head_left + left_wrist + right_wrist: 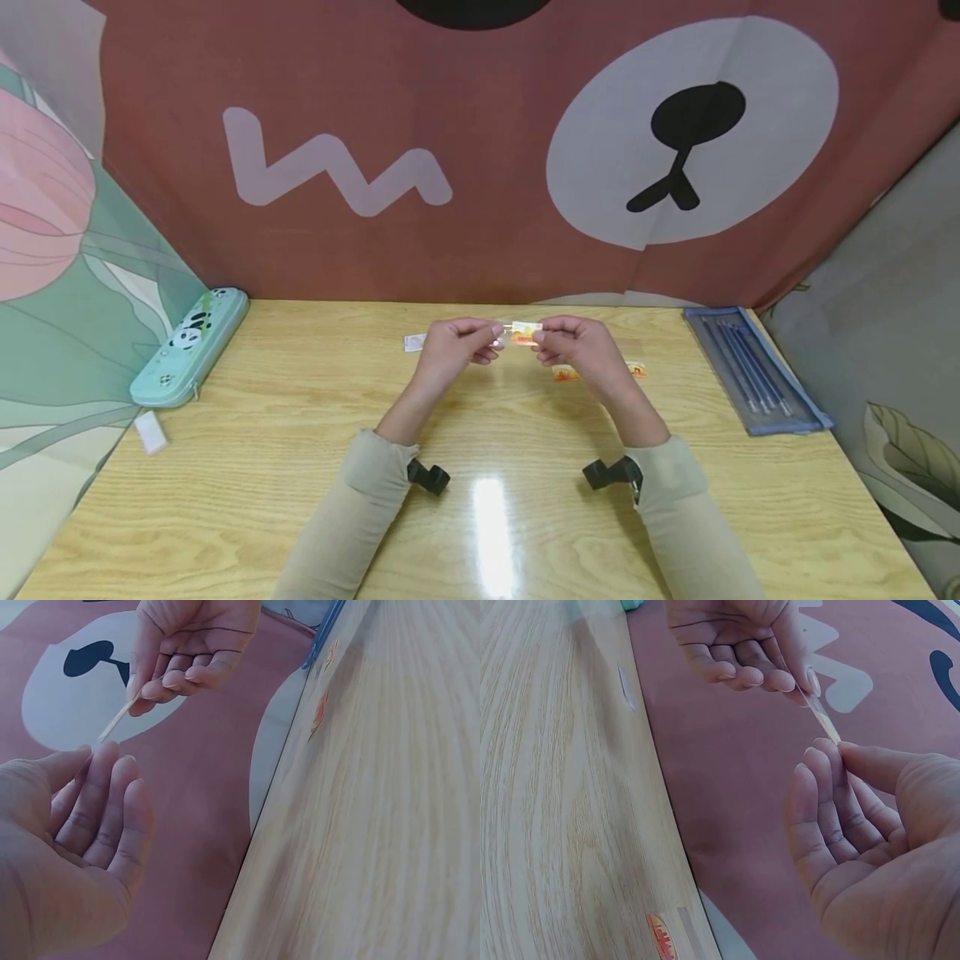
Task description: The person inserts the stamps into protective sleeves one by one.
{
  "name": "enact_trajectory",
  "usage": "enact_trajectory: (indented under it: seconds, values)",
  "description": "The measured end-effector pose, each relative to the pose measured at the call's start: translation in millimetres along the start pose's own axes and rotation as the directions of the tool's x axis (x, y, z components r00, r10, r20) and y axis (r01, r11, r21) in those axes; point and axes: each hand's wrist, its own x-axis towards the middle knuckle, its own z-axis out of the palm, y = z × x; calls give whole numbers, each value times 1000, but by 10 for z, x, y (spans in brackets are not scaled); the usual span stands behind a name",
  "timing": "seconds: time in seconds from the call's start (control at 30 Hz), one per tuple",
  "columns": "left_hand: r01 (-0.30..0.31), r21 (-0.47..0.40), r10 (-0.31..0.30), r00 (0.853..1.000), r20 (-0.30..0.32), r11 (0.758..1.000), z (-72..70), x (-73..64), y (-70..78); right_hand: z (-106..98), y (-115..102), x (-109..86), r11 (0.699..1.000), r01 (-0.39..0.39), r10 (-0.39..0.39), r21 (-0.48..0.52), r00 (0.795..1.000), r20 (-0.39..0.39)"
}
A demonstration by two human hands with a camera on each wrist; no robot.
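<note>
Above the table, a small flat packet [526,333] with yellow-orange print and a clear plastic end is stretched between both hands. My left hand [455,346] pinches the clear end between thumb and index finger. At the printed end, my right hand [585,346] pinches it the same way. Both wrist views show the packet [118,718] nearly edge-on, as a thin strip, with the other fingers loosely bent below. Partly hidden behind the right hand, orange-printed clear plastic [564,372] lies on the table. A small white printed piece [413,342] lies just behind the left hand.
A mint-green panda pencil case [191,350] lies at the table's left edge, with a white block [151,432] in front of it. At the right, a blue-edged transparent pouch [753,371] holds several pencils. A printed cloth [495,250] hangs behind the table [225,500].
</note>
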Motion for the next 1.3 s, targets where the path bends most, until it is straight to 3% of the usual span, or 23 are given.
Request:
enact_trajectory:
  seconds: [0.63, 0.93, 1.3]
  values:
    - [8, 54, -10, 999, 42, 999, 37, -7, -49, 57, 38, 10, 997, -6, 7, -73, 1000, 10]
    - [21, 48, -21, 1000, 13, 999, 38, -6, -38, 16, 25, -15, 998, -6, 5, -70, 1000, -9]
    - [28, 62, -29, 999, 22, 998, 50, -13, -30, 48, -4, -14, 999, -9, 9, -47, 1000, 2]
